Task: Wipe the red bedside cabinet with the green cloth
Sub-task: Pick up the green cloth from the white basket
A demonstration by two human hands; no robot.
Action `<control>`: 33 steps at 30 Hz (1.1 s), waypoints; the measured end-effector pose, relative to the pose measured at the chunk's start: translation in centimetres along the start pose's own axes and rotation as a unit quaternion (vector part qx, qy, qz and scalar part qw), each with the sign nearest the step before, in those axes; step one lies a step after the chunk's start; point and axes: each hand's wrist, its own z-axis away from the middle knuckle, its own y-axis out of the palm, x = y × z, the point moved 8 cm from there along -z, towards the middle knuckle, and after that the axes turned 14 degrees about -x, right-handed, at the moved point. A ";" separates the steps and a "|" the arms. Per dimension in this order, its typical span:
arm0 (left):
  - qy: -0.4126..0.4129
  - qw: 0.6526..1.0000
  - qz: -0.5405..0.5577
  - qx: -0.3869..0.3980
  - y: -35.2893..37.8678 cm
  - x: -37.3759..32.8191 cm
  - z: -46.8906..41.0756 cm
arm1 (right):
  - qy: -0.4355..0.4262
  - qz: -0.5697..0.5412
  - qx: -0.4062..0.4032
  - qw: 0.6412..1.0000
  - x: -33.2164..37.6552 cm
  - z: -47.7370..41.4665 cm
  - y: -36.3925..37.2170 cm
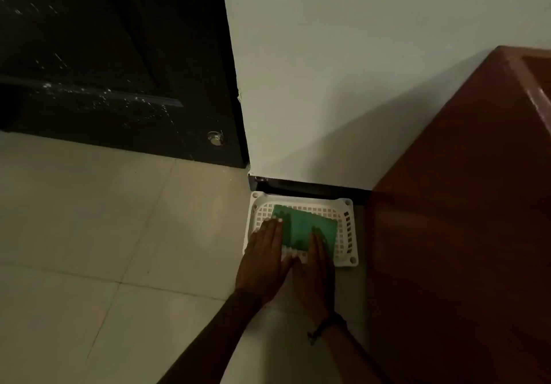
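Observation:
The green cloth [304,226] lies folded flat inside a white perforated basket [347,234] on the floor. My left hand [264,259] rests flat over the basket's left edge, its fingertips touching the cloth's left side. My right hand [314,273], with a dark band on the wrist, lies flat with its fingers on the cloth's near right part. Neither hand grips the cloth. The red bedside cabinet [465,219] stands immediately right of the basket, its side facing me and its top at the upper right.
A dark door [113,64] with a round metal stopper [215,138] fills the upper left. A pale wall [343,70] with a dark skirting runs behind the basket. Beige floor tiles [89,249] spread to the left.

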 end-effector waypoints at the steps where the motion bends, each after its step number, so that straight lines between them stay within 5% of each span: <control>1: 0.008 1.000 -0.003 -0.002 0.4 0.2 -0.1 | 0.009 -0.013 0.006 1.000 -0.3 -0.2 0.4; 13: -0.132 0.979 0.101 0.114 5.5 1.9 -1.8 | 0.134 -0.043 0.013 0.990 -4.1 -3.3 2.1; 24: -0.212 0.968 0.116 0.062 7.3 2.5 -3.7 | 0.223 -0.054 -0.091 0.969 -6.0 -5.3 2.0; 33: -0.319 0.922 0.212 0.057 8.1 2.0 -3.9 | 0.272 -0.190 -0.065 0.941 -4.1 -4.7 2.2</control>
